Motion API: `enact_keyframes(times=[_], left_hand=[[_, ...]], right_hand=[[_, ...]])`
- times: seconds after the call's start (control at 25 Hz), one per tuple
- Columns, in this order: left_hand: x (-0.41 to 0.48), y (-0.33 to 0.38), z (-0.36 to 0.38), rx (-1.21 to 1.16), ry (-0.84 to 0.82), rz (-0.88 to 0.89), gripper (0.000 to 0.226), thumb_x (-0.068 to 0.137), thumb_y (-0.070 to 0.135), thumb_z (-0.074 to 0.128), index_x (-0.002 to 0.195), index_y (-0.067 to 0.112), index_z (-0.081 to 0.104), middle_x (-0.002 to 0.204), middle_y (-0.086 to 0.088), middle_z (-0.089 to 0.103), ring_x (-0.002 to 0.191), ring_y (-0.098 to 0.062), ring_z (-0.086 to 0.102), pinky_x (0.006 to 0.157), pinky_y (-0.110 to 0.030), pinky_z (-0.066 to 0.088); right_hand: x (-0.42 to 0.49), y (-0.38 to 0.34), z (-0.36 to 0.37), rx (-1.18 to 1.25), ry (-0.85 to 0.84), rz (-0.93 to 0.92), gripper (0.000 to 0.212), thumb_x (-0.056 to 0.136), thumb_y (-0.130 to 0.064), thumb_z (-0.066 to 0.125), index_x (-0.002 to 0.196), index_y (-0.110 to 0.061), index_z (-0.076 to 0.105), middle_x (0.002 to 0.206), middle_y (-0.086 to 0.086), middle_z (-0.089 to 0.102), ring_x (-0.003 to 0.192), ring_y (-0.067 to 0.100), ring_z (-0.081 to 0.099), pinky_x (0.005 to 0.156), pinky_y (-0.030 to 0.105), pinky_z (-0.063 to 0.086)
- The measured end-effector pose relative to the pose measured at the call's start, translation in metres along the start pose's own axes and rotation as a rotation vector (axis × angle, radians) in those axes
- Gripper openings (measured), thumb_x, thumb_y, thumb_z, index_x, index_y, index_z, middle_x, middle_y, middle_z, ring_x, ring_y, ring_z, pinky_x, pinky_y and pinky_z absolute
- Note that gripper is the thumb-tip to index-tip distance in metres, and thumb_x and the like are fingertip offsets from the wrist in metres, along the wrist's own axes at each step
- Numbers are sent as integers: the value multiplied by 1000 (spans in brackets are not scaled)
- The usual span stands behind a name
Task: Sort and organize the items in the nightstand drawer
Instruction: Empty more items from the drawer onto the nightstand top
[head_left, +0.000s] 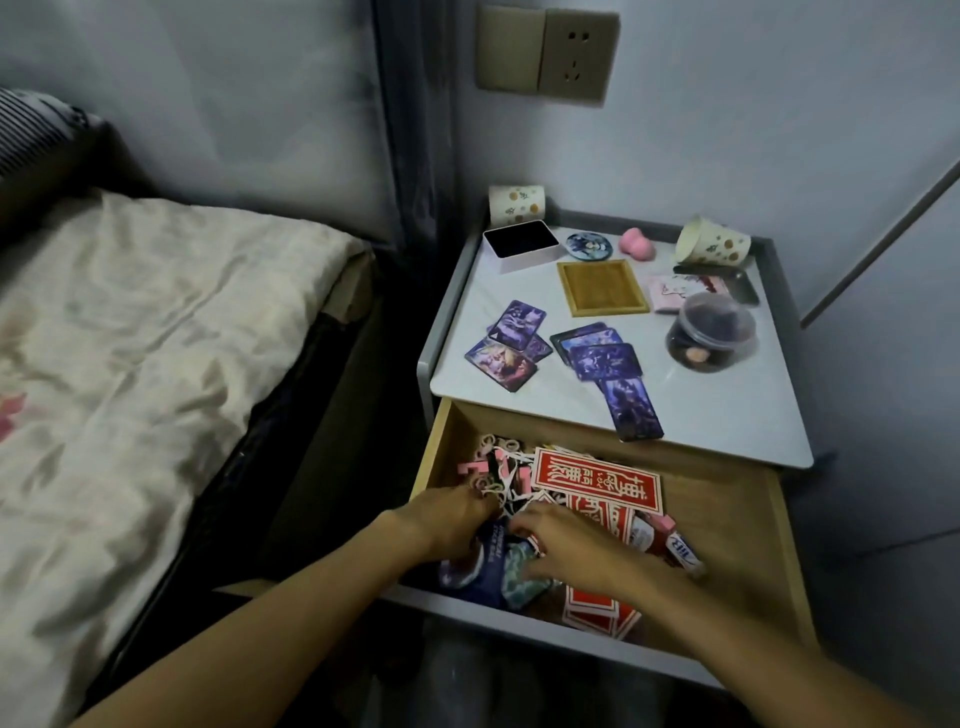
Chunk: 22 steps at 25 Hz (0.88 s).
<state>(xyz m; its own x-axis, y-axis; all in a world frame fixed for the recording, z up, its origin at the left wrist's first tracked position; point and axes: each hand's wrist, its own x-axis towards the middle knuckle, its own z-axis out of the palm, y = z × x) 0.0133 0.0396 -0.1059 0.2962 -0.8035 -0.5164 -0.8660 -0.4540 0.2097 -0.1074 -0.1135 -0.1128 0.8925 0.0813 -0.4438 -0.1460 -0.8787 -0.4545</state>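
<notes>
The wooden drawer (737, 525) of the nightstand stands pulled out. Inside lie red printed envelopes (597, 480), a tangle of pink and white cut-outs (498, 462), blue picture cards (478, 566) and small red-and-white boxes (670, 540). My left hand (447, 512) reaches into the drawer's left part, fingers curled into the clutter near the cut-outs. My right hand (566, 545) lies over the blue cards and red envelopes, fingers bent down on them. What each hand holds is hidden by the fingers.
On the nightstand top (727, 410) lie two groups of purple cards (511, 343), a wooden tray (602, 287), a white box (521, 244), a clear lidded jar (710, 332), two paper cups (714, 244), a pink sponge (637, 242). A bed (130, 338) stands on the left.
</notes>
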Motion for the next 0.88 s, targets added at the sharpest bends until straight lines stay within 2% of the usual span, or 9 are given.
enact_keyframes(times=[0.2,0.36,0.48,0.6,0.68,0.76,0.88], left_hand=[[8,-1,11,110,37,-38,53,90,15,60,139,12,40,142,-16,44,122,-35,51,95,-43,45],[13,-2,14,138,37,-45,57,89,17,63,141,15,39,145,-14,41,126,-35,48,101,-44,44],[15,-6,12,78,-2,-44,64,81,22,74,138,17,46,143,-11,45,126,-31,49,102,-42,44],[12,-6,3,6,-42,-79,44,84,23,72,125,15,58,128,-10,59,115,-28,58,93,-37,49],[9,-5,-10,-63,-54,-94,38,87,26,69,123,15,59,124,-10,61,111,-27,59,89,-36,49],[6,-7,-26,-172,8,-103,44,88,29,68,128,19,54,125,-8,61,111,-26,59,89,-37,51],[3,-9,-46,-404,185,-152,63,87,22,66,140,26,31,119,-15,64,104,-31,63,83,-41,54]], right_hand=[[10,-3,13,-92,13,1,71,76,-28,81,135,-21,41,129,-4,42,110,18,50,75,29,41],[9,-4,12,-49,23,-3,65,75,-26,82,125,-24,40,123,-2,52,100,14,52,74,29,42],[5,-3,13,26,18,2,63,77,-23,80,123,-28,37,105,-9,49,88,8,47,62,23,35],[1,-1,12,256,19,78,54,81,-18,77,117,-36,41,101,-12,50,88,5,53,66,21,45],[-1,5,4,400,70,165,40,84,-15,74,109,-36,50,102,-10,55,91,5,58,69,22,53],[-5,13,-11,552,188,241,28,88,-12,69,101,-33,57,107,-7,61,93,7,63,71,23,58],[-19,23,-39,868,437,340,18,92,-9,64,105,-22,62,110,4,68,94,17,68,74,27,59]])
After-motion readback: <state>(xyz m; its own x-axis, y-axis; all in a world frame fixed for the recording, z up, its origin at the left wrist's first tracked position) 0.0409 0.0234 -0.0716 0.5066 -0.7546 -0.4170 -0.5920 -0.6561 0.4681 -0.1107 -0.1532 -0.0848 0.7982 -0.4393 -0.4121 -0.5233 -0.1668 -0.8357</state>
